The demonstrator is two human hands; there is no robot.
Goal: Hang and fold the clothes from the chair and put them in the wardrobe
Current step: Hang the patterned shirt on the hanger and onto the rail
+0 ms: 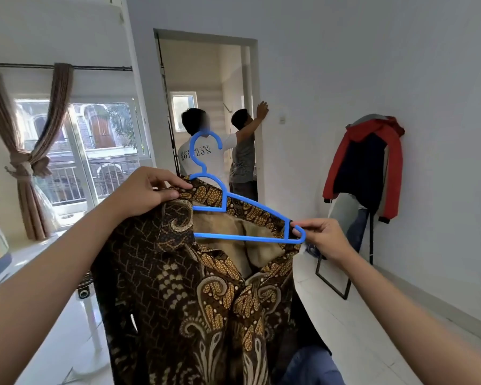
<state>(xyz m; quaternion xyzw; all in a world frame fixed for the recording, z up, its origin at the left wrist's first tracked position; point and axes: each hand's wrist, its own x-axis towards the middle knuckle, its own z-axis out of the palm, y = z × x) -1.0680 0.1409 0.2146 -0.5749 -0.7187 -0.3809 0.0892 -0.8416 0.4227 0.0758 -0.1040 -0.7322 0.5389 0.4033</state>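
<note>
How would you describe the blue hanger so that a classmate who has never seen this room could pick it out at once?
Start at the open doorway in the far wall, then drop to the brown patterned shirt held up before it. The blue hanger sits at its collar, its end pinched by the right hand. Nothing else nearby is bright blue plastic.

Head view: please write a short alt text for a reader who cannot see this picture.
A person holds up a brown batik shirt and fits a blue plastic hanger into its collar; the left hand pinches the collar, the right hand pinches the hanger's end. Behind, two people stand in a doorway, and a red jacket hangs by the white wall.
</note>
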